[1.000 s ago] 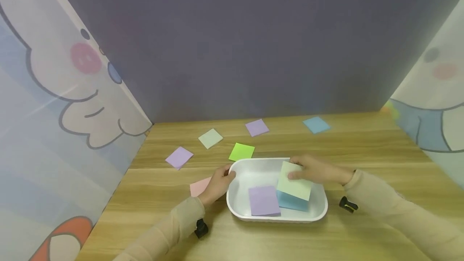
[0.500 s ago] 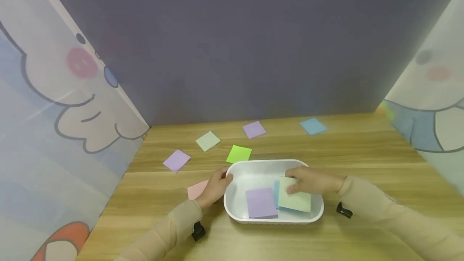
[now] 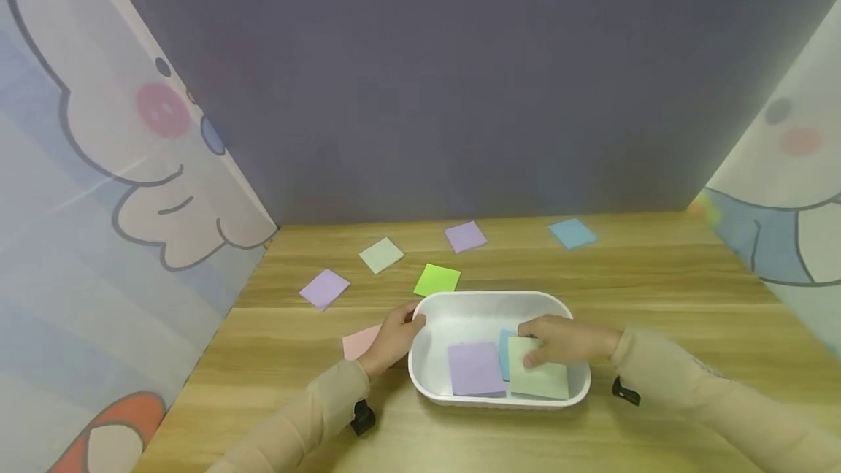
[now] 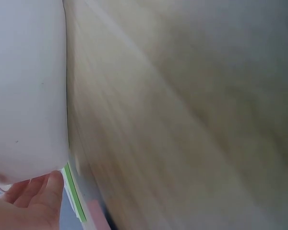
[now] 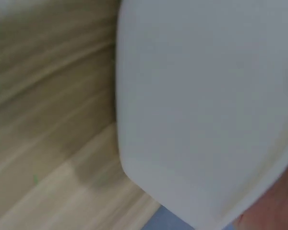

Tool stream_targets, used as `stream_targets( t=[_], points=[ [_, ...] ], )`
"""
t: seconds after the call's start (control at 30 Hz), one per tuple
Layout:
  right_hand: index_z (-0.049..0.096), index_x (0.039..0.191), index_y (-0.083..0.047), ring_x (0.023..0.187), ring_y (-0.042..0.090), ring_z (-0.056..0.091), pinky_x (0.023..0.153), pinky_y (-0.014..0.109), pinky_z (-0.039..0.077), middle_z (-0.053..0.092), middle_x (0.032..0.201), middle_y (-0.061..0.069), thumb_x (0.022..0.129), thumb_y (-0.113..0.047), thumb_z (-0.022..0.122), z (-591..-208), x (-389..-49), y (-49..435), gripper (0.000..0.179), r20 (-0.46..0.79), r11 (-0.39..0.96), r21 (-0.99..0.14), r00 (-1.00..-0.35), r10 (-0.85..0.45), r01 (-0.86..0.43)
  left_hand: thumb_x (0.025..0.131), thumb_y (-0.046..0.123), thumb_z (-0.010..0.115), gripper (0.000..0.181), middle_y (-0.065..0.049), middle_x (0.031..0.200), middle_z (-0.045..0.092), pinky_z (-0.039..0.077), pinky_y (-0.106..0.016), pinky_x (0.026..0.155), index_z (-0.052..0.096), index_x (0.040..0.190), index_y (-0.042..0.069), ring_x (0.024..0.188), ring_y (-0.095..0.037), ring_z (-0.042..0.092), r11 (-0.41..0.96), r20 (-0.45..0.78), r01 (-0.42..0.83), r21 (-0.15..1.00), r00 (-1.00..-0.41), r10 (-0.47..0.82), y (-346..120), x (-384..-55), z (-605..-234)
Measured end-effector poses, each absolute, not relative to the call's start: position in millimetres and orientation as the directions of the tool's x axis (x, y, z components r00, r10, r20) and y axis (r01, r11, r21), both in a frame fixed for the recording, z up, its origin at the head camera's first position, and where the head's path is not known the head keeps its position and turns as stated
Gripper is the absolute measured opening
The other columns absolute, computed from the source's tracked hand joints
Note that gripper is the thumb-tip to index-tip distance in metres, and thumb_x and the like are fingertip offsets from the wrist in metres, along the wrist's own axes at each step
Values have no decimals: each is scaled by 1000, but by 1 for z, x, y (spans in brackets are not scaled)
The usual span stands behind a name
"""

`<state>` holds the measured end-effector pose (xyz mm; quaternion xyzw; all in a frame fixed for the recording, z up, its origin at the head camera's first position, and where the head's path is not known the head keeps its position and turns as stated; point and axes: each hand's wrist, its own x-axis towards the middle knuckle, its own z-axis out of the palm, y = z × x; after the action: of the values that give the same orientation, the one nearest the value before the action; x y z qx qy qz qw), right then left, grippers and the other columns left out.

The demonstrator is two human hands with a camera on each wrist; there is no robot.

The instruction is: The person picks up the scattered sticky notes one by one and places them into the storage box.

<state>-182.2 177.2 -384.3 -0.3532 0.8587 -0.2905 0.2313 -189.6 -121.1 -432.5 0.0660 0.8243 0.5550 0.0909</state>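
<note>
Currently, the right hand (image 3: 565, 340) pinches a pale green pad (image 3: 540, 378) inside a white tray (image 3: 460, 316), and the left hand (image 3: 393, 340) grips the tray's left end.

The tray's long axis runs left to right across the person; the pale green pad lies toward its right end, on the near side, directly below the right hand, the nearer one, whose thumb rests on top, other fingers mostly hidden. The left hand's thumb hooks over the rim. In the tray, a blue pad (image 3: 504, 363) shows partly covered at the pale green pad's left edge, with a purple pad (image 3: 476, 369) just left of that.
</note>
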Motion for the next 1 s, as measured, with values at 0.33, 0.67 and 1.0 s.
stream_targets(
  t=[0.33,0.67,1.0],
  points=[
    [49,77,-15,61,-1,38,55,16,39,41,67,-13,81,-27,65,-385,-181,173,20,-174,579,-640,-639,-750,-505,95,7,41,37,-31,111,57,57,-39,72,45,128,-11,91,-36,62,339,-59,21,941,-973,225,-117,-181,-405],
    [47,78,-18,59,-1,35,53,14,34,36,64,-14,81,-27,65,-390,-173,167,20,-214,607,-598,-626,-750,-523,95,9,42,39,-28,110,58,56,-36,73,43,129,-10,91,-31,63,347,-86,-1,938,-970,228,-115,-173,-398],
    [56,90,-18,67,2,43,60,18,41,48,73,-14,81,-29,66,-398,-174,167,18,-232,639,-603,-661,-714,-478,96,8,41,37,-30,113,57,56,-39,75,45,128,-10,94,-36,62,365,-78,12,931,-970,231,-114,-173,-401]
  ],
)
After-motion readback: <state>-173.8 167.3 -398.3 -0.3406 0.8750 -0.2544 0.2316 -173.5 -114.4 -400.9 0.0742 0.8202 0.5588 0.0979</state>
